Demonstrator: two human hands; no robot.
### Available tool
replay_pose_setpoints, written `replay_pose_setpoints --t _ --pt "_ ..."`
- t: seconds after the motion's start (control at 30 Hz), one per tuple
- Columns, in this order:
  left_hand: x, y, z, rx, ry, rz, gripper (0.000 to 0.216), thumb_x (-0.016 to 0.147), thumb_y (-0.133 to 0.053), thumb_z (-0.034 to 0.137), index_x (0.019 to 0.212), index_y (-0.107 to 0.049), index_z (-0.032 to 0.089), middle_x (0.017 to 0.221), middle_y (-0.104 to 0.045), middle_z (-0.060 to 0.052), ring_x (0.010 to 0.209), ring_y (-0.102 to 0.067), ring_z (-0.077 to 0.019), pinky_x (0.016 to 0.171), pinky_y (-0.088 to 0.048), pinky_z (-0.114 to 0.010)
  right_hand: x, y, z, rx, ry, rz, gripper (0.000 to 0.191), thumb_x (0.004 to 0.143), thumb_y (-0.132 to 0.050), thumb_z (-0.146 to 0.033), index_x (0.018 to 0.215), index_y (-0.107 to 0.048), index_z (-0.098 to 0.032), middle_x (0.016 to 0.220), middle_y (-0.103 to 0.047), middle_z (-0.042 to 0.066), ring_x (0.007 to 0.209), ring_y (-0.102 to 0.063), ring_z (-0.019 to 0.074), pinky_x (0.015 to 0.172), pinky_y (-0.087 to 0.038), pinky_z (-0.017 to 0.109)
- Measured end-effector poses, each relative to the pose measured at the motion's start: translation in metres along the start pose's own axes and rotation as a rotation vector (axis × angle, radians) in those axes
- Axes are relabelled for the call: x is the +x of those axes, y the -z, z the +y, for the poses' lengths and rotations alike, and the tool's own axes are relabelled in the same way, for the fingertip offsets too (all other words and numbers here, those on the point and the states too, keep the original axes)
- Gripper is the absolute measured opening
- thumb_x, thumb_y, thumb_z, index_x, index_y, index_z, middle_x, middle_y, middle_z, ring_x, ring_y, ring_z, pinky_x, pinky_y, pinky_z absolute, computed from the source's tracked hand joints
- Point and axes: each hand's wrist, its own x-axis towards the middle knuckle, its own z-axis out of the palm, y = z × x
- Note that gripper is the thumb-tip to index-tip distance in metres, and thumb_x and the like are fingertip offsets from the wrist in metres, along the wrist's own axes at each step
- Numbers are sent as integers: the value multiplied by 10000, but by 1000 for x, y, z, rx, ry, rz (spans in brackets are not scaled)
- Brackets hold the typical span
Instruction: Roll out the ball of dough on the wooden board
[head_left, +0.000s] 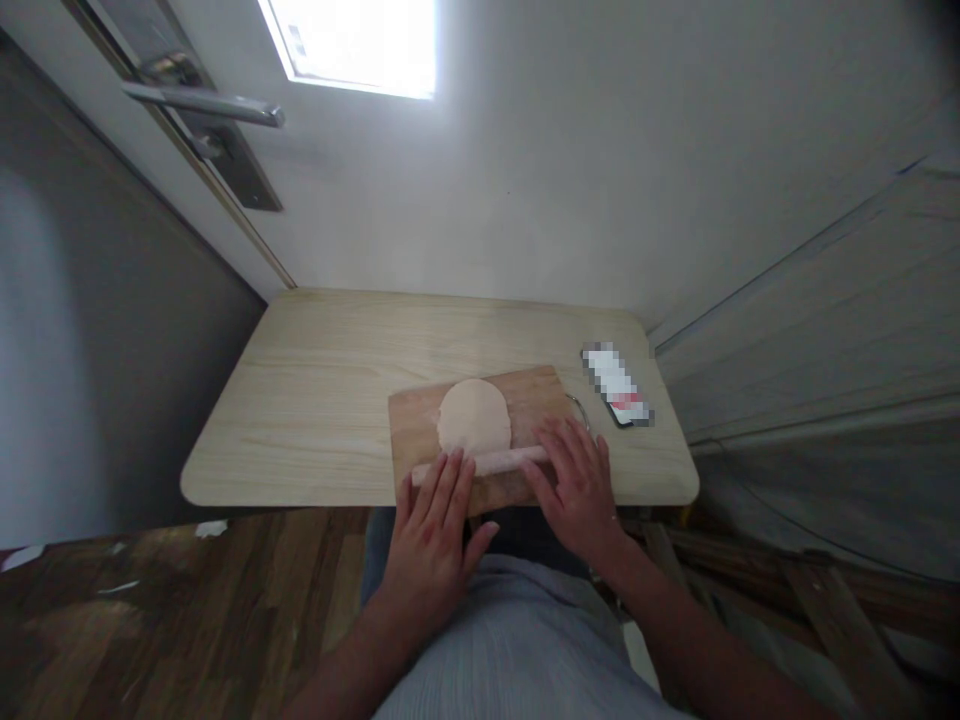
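Note:
A round, flat sheet of pale dough (pixel 475 415) lies on a wooden cutting board (pixel 409 425). Across the near edge of the dough runs a light wooden rolling pin (pixel 506 460). My left hand (pixel 435 525) rests on the pin's left part, palm down, with its fingers stretched out and the thumb pointing right. On the pin's right end lies my right hand (pixel 576 480), its fingers extended over the pin and its thumb on the near side. Both hands hide the parts of the pin beneath them.
The board sits at the front edge of a pale wood table (pixel 315 400), with a metal ring handle (pixel 579 408) at its right. A phone (pixel 619 385) lies further right. Behind the table stands a white door with a metal lever handle (pixel 210 103). Paper scraps (pixel 211 528) litter the floor.

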Motion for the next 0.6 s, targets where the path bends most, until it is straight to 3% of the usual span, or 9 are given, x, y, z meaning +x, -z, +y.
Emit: replay_pose_setpoints --t 0.17,0.37,0.6 --pt "11 -1 -4 -11 26 6 733 1008 -474 491 1622 -231 174 1625 -399 -116 1509 -356 -290 1263 -173 -521 11 -7 1 17 -3 85 469 1023 -472 -501 1372 -584 -208 1483 -561 104 1422 -412 317 1184 -254 545" --pt "62 2 -21 -17 127 -35 674 1034 -366 532 1599 -299 171 1629 -389 -119 1524 -327 -301 1245 -204 -572 46 -14 -1 3 -15 143 476 1015 -476 -510 1363 -594 -208 1466 -577 108 1412 -415 313 1184 -244 538" --pt "115 1 -42 6 154 -44 590 1048 -300 500 1552 -409 213 1615 -423 -103 1505 -352 -319 1223 -205 -639 84 -23 -3 -65 -33 83 475 1035 -432 -514 1381 -588 -228 1494 -554 109 1423 -386 321 1182 -187 582"
